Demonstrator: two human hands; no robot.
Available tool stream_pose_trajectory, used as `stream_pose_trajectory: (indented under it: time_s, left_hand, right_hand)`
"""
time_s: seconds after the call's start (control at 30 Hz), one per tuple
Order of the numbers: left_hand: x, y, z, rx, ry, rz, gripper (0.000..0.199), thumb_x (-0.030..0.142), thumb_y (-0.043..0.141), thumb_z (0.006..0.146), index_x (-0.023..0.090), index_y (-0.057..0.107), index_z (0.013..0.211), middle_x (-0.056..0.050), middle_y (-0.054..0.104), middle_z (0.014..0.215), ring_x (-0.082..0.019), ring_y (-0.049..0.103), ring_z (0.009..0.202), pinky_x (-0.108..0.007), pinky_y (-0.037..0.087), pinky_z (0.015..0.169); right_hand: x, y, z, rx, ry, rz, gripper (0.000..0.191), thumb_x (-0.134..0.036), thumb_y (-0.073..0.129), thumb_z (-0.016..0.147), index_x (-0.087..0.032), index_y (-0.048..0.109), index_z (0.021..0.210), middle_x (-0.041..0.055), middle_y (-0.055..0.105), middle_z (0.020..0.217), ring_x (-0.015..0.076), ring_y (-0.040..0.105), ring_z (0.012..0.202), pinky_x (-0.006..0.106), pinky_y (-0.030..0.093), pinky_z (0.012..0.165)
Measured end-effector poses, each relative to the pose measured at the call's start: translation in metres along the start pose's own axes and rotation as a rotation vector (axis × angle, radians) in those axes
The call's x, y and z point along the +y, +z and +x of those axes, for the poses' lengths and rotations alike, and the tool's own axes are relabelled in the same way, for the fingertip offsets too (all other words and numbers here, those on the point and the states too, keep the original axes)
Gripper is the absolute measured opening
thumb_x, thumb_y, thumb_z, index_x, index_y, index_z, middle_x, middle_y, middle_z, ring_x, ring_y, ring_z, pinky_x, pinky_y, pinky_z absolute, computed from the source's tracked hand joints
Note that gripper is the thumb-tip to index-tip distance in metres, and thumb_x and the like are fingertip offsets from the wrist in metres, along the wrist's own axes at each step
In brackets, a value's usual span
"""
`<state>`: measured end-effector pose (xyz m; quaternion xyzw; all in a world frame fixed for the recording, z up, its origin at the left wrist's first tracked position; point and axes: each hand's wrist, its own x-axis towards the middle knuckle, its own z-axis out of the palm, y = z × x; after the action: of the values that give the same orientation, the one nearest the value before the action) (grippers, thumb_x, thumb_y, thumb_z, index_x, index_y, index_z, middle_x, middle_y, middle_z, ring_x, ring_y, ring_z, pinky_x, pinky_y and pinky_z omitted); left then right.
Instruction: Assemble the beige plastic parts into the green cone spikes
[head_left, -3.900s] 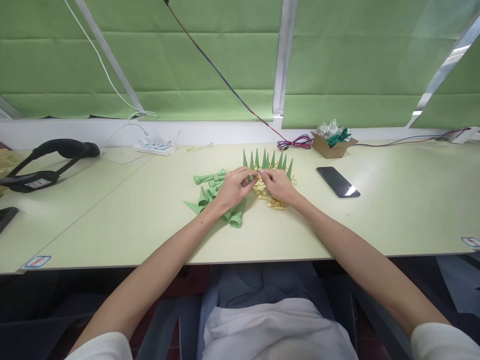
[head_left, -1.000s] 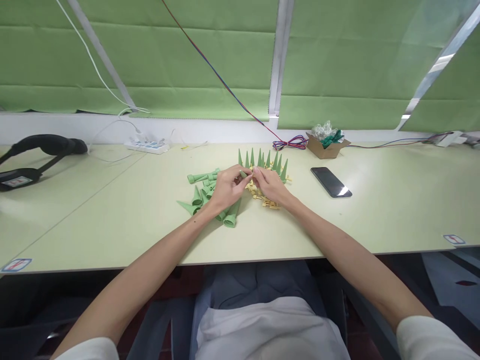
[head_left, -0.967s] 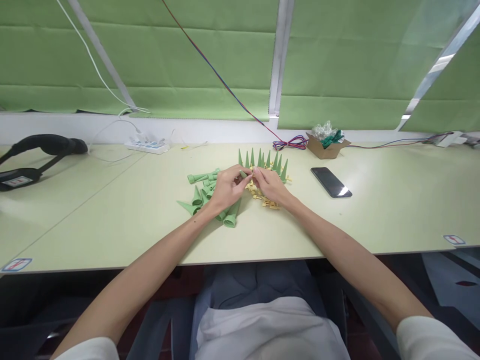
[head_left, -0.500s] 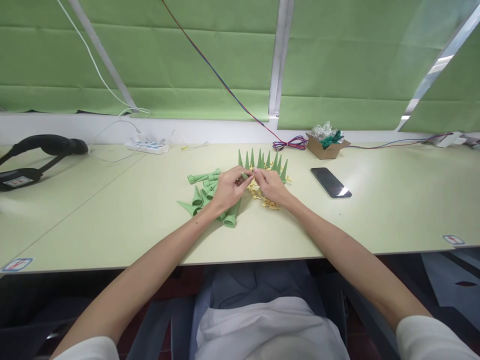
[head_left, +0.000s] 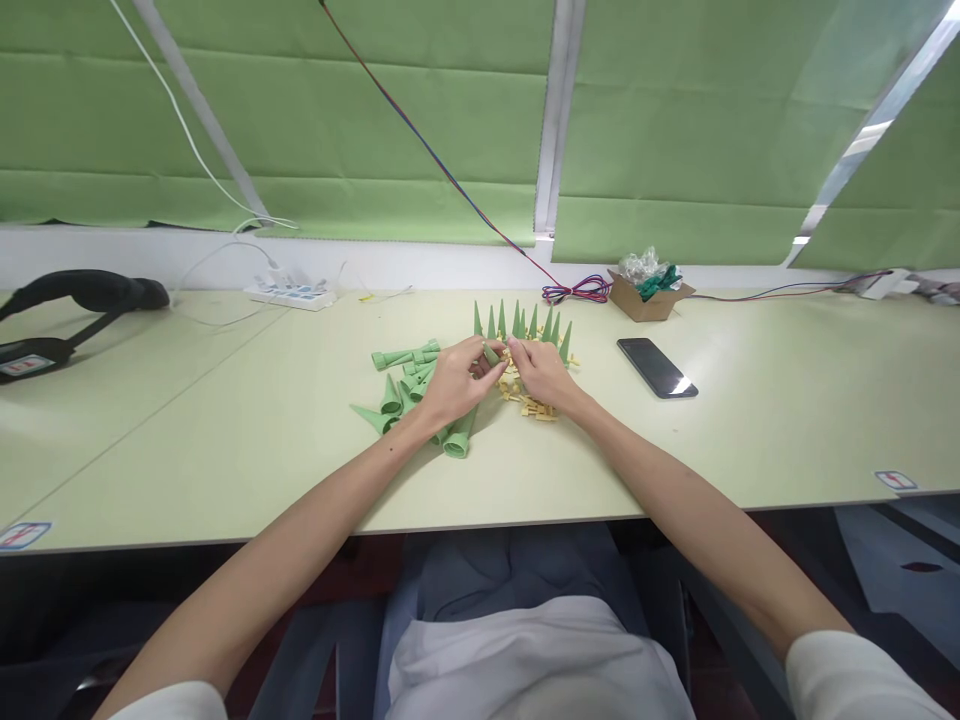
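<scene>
Head view: the left hand [head_left: 453,380] holds one cone [head_left: 491,355], its visible part slanting down toward the right hand [head_left: 543,372] just beside it; whether that one grips anything, I cannot tell. Nine upright cones [head_left: 533,321] show beyond; loose cones [head_left: 457,442] and yellow bits [head_left: 537,409] overlap past counting.

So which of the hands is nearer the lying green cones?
Left. The left hand is at the right side of the lying green cones; the right hand is farther right, by the small yellow pieces.
</scene>
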<state>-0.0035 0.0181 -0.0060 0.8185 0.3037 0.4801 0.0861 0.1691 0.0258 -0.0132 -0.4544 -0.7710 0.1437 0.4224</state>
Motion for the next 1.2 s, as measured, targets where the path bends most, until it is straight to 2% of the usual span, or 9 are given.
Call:
stream_pose_trajectory:
  time_s: [0.23, 0.57, 0.77, 1.2]
  left_hand:
    - [-0.002, -0.001, -0.001, -0.005, -0.010, -0.024, 0.014, 0.027, 0.065, 0.089, 0.016, 0.070, 0.095, -0.003, 0.069, 0.084, -0.010, 0.061, 0.058, -0.024, 0.052, 0.057]
    - [-0.007, -0.002, -0.001, -0.020, 0.245, 0.085, 0.014, 0.020, 0.058, 0.094, 0.018, 0.071, 0.099, -0.007, 0.069, 0.095, -0.011, 0.061, 0.070, -0.023, 0.052, 0.063]
    - [-0.012, -0.004, -0.001, 0.009, 0.344, 0.126, 0.016, 0.016, 0.060, 0.093, 0.018, 0.071, 0.103, -0.006, 0.067, 0.091, -0.011, 0.061, 0.070, -0.021, 0.049, 0.058]
    - [-0.013, -0.004, -0.003, -0.026, 0.353, 0.165, 0.020, 0.012, 0.057, 0.092, 0.019, 0.071, 0.104, -0.005, 0.065, 0.087, -0.012, 0.060, 0.070, -0.022, 0.048, 0.060]
  right_hand:
    - [0.000, 0.001, 0.001, 0.007, 0.016, -0.050, 0.048, -0.042, 0.028, 0.104, -0.022, 0.031, 0.061, -0.0016, 0.039, 0.054, 0.0137, 0.037, 0.054, 0.030, 0.028, 0.060]
    - [-0.002, 0.000, 0.000, 0.006, -0.003, -0.066, 0.050, -0.047, 0.024, 0.105, -0.023, 0.029, 0.062, -0.0011, 0.038, 0.055, 0.0147, 0.037, 0.054, 0.031, 0.029, 0.060]
    - [-0.003, 0.001, -0.001, 0.008, -0.013, -0.043, 0.047, -0.043, 0.025, 0.105, -0.023, 0.029, 0.063, -0.0013, 0.039, 0.056, 0.0145, 0.037, 0.055, 0.031, 0.028, 0.060]
    - [-0.003, 0.001, -0.001, -0.004, -0.023, -0.064, 0.050, -0.047, 0.023, 0.105, -0.022, 0.037, 0.064, 0.0000, 0.042, 0.057, 0.0148, 0.040, 0.055, 0.031, 0.029, 0.060]
